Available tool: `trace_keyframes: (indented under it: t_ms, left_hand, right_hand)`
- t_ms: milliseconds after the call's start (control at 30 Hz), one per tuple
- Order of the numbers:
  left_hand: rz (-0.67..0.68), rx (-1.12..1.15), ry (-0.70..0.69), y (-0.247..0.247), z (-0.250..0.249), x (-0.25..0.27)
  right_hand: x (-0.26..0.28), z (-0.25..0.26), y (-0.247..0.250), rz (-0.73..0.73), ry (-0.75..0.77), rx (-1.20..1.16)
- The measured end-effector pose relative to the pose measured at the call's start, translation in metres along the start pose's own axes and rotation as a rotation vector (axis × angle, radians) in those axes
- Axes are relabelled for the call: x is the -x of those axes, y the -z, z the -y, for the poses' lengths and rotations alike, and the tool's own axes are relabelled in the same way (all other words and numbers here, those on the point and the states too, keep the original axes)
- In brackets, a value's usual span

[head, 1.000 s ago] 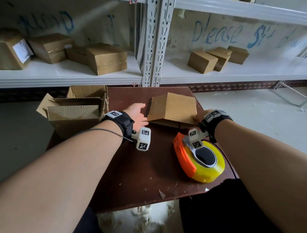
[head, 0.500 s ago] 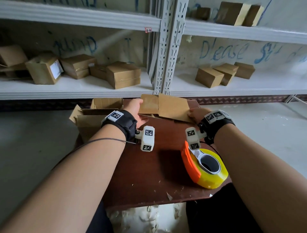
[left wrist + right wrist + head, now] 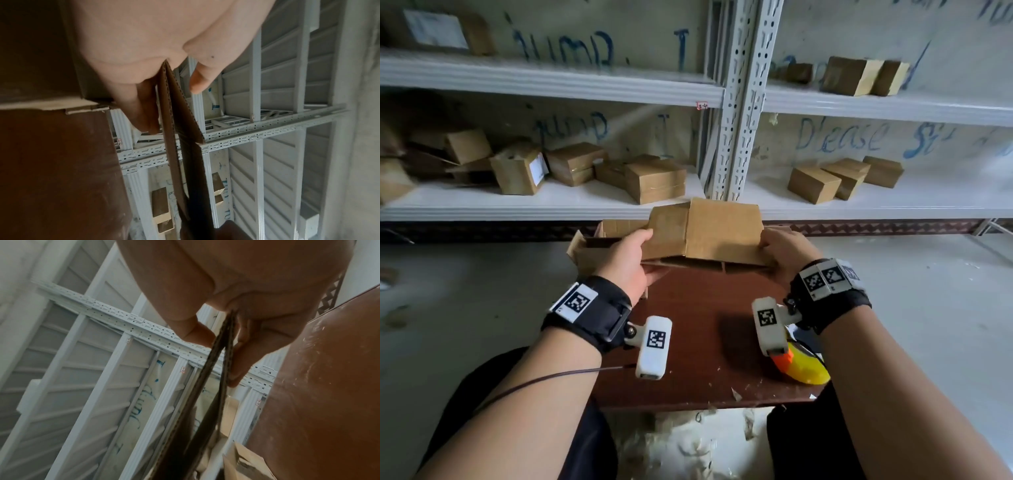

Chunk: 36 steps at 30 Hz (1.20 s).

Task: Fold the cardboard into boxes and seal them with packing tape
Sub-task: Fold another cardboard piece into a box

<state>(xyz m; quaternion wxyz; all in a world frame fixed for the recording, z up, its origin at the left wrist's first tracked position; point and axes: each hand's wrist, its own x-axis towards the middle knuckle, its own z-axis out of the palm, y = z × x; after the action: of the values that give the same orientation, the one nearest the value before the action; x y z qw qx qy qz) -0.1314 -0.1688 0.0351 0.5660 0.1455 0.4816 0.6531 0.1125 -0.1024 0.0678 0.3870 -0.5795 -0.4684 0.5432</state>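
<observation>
A flattened brown cardboard box is held up above the far end of the brown table. My left hand pinches its left edge, thumb on top and fingers beneath. My right hand pinches its right edge the same way. In the left wrist view the cardboard shows edge-on as two layers between thumb and fingers; the right wrist view shows the cardboard likewise. A yellow and orange tape dispenser lies on the table under my right wrist, partly hidden.
An open, partly folded cardboard box stands at the table's far left, behind my left hand. White metal shelving behind the table carries several closed boxes. Paper scraps litter the table's near edge and the floor below.
Both hands took the flat cardboard by its side edges and lifted it off the table, up and away from me. The head view has tilted upward toward the shelves.
</observation>
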Motion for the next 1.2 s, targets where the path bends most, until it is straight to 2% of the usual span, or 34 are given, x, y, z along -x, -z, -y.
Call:
trace_keyframes:
  t_ms: [200,333,500,667,800,967,1200]
  left_hand:
    - [0.024,-0.234,-0.085,0.030,-0.006,0.025]
    - [0.003,-0.356,-0.125,0.045,-0.012,0.028]
    - [0.091,-0.472,-0.088,0.053,-0.015,0.034]
    - [0.037,-0.631,-0.214,0.058,-0.016,0.022]
    - [0.060,-0.584,-0.223,0.052,-0.009,0.022]
    - [0.060,-0.621,-0.256,0.048,-0.004,0.023]
    - [0.051,-0.642,-0.208,0.042,-0.003,0.028]
  right_hand:
    - [0.036,-0.029,-0.016,0.069,0.028,0.101]
    - [0.034,-0.025,-0.024,0.072,0.079,0.189]
    - [0.025,-0.031,-0.032,0.056,0.125,0.272]
    - [0.027,-0.034,-0.047,0.059,0.067,0.245]
    - [0.026,-0.039,-0.052,-0.024,0.140,0.180]
    - [0.019,-0.035,-0.044,0.007,0.184,0.245]
    - [0.016,-0.034,-0.048,0.003,0.128,0.217]
